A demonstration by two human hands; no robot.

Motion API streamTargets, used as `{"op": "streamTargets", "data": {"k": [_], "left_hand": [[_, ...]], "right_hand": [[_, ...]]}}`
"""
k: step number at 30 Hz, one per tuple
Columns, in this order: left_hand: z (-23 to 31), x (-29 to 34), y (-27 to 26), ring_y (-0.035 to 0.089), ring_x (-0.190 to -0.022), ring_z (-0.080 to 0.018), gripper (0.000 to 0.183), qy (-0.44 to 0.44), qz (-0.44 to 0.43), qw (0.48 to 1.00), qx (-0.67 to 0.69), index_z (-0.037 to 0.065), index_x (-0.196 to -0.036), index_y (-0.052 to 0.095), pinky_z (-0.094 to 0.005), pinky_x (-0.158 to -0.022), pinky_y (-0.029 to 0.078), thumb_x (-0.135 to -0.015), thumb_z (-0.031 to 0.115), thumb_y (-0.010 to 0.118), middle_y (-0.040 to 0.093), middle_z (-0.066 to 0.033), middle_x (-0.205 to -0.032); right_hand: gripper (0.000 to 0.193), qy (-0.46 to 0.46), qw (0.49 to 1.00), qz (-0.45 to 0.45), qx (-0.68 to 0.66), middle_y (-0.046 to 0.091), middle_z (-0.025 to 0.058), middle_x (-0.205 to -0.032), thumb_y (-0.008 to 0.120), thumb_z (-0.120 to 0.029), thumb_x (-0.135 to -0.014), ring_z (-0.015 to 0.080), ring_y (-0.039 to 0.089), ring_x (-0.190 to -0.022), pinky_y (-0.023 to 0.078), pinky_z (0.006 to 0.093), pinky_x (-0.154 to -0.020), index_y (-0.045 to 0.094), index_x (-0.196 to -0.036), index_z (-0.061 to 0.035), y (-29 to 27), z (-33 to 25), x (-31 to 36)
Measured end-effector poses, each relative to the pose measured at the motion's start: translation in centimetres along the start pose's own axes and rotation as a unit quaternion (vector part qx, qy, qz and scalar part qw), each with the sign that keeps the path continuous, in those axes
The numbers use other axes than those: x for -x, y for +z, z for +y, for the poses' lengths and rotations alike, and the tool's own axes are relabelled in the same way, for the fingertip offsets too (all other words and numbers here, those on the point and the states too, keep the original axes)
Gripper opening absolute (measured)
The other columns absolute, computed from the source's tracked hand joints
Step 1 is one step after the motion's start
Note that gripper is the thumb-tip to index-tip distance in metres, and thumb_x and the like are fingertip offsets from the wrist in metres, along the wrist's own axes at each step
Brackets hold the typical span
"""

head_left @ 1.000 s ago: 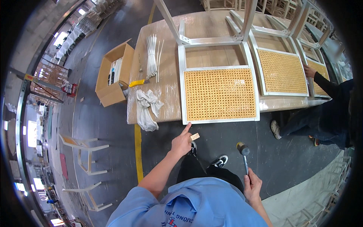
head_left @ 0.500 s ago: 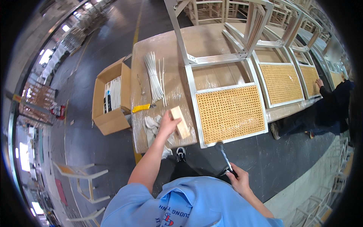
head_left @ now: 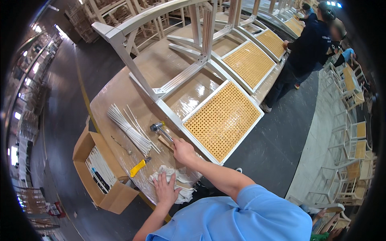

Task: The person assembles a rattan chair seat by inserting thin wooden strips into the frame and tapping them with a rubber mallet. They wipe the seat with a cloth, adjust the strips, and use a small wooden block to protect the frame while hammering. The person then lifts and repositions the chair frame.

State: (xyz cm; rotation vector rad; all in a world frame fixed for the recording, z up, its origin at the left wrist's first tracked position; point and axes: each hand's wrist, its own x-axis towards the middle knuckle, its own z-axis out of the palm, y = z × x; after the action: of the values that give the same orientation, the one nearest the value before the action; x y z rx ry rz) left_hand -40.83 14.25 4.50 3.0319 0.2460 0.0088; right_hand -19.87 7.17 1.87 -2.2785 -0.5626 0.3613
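Observation:
My right hand [head_left: 185, 152] grips a hammer [head_left: 158, 127] by its handle, the head low over the table just left of a chair frame [head_left: 171, 113]. A pale wooden block [head_left: 163, 141] shows partly beside that hand, its rest hidden. On a crumpled white cloth [head_left: 184, 189] at the table's near edge lies my left hand [head_left: 165, 187], fingers spread. The frame's woven cane panel [head_left: 223, 122] is to the right of my right hand. Left of the cloth rests a yellow utility knife [head_left: 138, 167].
A bundle of thin white rods [head_left: 130, 130] lies on the plastic-wrapped table [head_left: 116, 98]. An open cardboard box [head_left: 120, 197] with more strips stands at the left. More chair frames with cane panels [head_left: 249, 64] line the table, and a person in dark clothes [head_left: 305, 44] works there.
The wooden block has left my left hand, which now rests on the cloth. My right hand has carried the hammer leftward over the table. The view has turned to the right.

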Motion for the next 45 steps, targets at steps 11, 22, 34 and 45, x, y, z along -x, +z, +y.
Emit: {"op": "streamTargets", "data": {"k": [11, 22, 34, 45], "left_hand": [[-4.6, 0.8, -3.3, 0.065, -0.1, -0.0311, 0.024, -0.186, 0.032, 0.859, 0.476, 0.004, -0.119, 0.069, -0.0409, -0.095, 0.051, -0.098, 0.015, 0.066, 0.065, -0.0105, -0.101], [9.1, -10.2, -7.4, 0.051, -0.138, -0.0278, 0.047, 0.183, -0.074, 0.79, 0.58, 0.002, -0.152, 0.048, -0.0366, -0.116, 0.039, -0.108, 0.017, 0.052, 0.051, -0.0159, -0.152], [6.4, -20.7, -2.8, 0.038, -0.15, -0.0244, 0.063, -0.385, -0.11, 0.6, 0.693, -0.001, -0.161, 0.03, -0.0361, -0.121, 0.032, -0.105, 0.01, 0.056, 0.043, -0.0173, -0.161], [6.6, -23.5, -2.0, 0.05, -0.136, -0.0162, 0.057, -0.341, -0.144, 0.629, 0.684, -0.003, -0.156, 0.039, -0.0316, -0.115, 0.036, -0.101, 0.004, 0.054, 0.055, -0.0068, -0.149]], "right_hand": [[0.057, -0.106, 0.969, -0.171, -0.144, 0.059, 0.0197, -0.13, 0.067, -0.032, -0.1, 0.0382, 0.057, -0.12, 0.05, 0.0461, -0.099, 0.054, -0.15, -0.0097, -7.1, -1.0, 9.0], [0.062, 0.123, 0.847, 0.078, -0.512, 0.067, 0.0112, -0.128, 0.074, -0.003, -0.094, 0.0166, 0.063, -0.117, 0.052, 0.0326, -0.101, 0.048, -0.149, 0.0035, -15.2, 4.3, 14.5], [0.04, -0.043, 0.963, 0.145, 0.224, 0.064, 0.0152, -0.118, 0.069, -0.015, -0.085, 0.0385, 0.059, -0.112, 0.053, 0.0478, -0.094, 0.07, -0.124, -0.0145, -30.6, 13.8, -17.9], [0.04, -0.243, 0.91, -0.144, 0.305, 0.064, 0.0059, -0.129, 0.075, -0.012, -0.082, 0.0333, 0.054, -0.122, 0.04, 0.0506, -0.115, 0.074, -0.12, -0.0244, -18.3, 10.7, -20.6]]}}
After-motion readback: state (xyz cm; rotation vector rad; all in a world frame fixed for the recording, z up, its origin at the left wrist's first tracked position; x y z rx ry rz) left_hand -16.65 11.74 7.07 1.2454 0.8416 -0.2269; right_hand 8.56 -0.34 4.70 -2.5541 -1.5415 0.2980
